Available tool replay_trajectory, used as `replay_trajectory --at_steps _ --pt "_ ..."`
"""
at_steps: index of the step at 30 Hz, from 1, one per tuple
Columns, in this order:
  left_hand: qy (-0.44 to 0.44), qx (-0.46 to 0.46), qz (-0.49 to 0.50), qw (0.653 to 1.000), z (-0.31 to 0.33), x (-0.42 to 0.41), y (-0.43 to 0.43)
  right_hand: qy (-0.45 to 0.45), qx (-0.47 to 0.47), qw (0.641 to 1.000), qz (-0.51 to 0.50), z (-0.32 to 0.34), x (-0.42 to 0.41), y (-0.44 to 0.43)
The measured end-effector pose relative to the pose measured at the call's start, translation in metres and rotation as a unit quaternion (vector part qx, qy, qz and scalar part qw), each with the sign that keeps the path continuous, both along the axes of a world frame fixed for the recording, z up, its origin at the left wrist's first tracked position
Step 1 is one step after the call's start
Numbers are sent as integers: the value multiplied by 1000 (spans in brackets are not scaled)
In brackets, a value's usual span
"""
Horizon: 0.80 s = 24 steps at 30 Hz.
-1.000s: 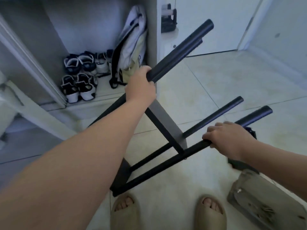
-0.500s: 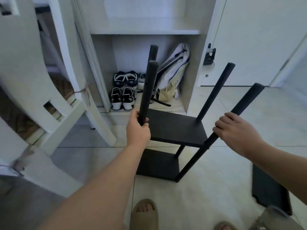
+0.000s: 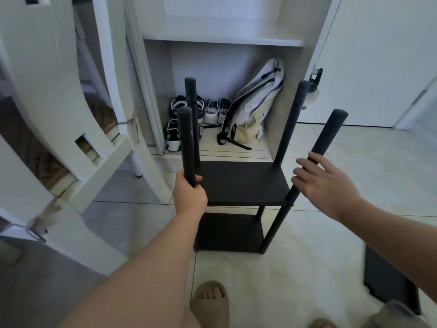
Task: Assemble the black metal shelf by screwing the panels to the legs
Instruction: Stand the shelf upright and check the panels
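The black metal shelf stands upright on the tiled floor. Its upper panel and lower panel sit between four black round legs that rise well above the upper panel. My left hand grips the near left leg just above the upper panel. My right hand lies against the near right leg with its fingers almost straight and spread, touching it. The two far legs stand behind, in front of the cupboard.
An open white cupboard holds several sneakers and a pale backpack. White furniture parts lean at the left. A loose black panel lies on the floor at the right. My feet in sandals are close below.
The shelf went from lying tilted on its side to standing upright on the floor. My right hand's fingers have loosened from a grip to nearly straight on the leg.
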<state>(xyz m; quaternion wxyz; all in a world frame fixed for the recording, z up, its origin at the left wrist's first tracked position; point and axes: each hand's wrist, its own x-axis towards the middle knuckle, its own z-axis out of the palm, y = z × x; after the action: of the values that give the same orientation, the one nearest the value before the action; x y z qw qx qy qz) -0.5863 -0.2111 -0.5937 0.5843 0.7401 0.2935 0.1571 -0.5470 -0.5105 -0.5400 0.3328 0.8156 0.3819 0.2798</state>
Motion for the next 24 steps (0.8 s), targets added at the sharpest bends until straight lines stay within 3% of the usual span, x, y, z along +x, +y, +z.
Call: replay_trajectory --at_steps 8,11,13,16,19,24 --pt "80 -42 -3 996 10 -17 2 72 30 996 -34 18 -33 14" --pt "181 -136 44 973 28 -28 -11 101 93 988 -64 34 -54 9" --pt "232 -162 15 959 37 -37 -24 121 126 979 -106 39 -69 2" --pt "261 -110 -115 952 45 -58 -50 146 164 960 -175 39 -91 -13" --pt "224 -12 -242 944 48 -73 -79 174 189 935 -245 36 -111 -35" --pt "174 124 -392 895 40 -87 -134 206 212 888 -351 25 -139 -90"
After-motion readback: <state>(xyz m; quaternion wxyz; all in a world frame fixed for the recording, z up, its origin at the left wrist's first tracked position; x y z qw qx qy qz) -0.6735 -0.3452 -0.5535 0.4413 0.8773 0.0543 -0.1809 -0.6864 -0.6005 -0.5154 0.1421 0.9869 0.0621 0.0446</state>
